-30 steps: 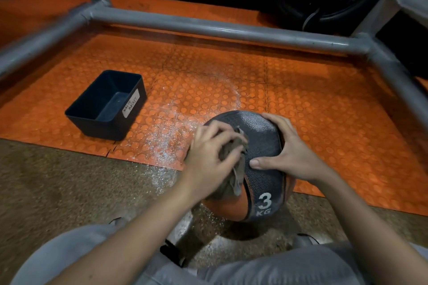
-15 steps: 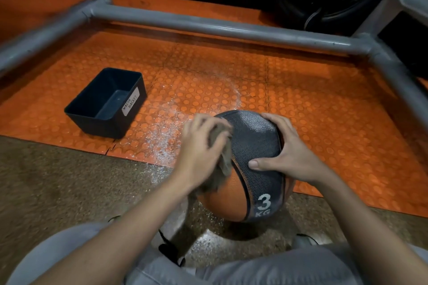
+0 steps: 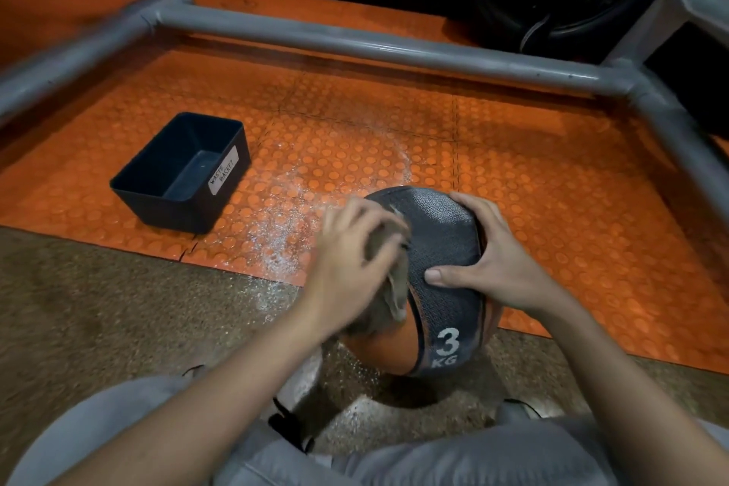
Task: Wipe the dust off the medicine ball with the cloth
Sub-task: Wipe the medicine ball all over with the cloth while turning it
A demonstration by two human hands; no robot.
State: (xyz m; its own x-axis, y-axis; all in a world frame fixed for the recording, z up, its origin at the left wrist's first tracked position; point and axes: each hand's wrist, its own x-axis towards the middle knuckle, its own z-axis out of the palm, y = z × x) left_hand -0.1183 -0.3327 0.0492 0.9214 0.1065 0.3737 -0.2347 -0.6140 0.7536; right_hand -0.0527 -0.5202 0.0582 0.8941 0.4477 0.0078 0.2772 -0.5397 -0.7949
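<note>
An orange and dark grey medicine ball (image 3: 442, 249) marked "3 KG" sits on the floor in front of my knees, at the edge of the orange mat. My left hand (image 3: 351, 260) grips a crumpled grey-brown cloth (image 3: 388, 292) and presses it against the ball's upper left side. My right hand (image 3: 489, 260) lies over the ball's top right with fingers spread and the thumb flat on the grey band. White dust still shows on the ball's top.
A black bin (image 3: 181, 174) labelled "waste basket" stands on the orange studded mat (image 3: 552, 189) to the left. White dust (image 3: 276, 233) is scattered on the mat between bin and ball. A grey metal pipe frame (image 3: 355, 39) borders the mat at back and sides.
My left hand has slid the cloth from the grey band's middle over to the ball's left side and a little upward. My right hand has kept its hold on the ball.
</note>
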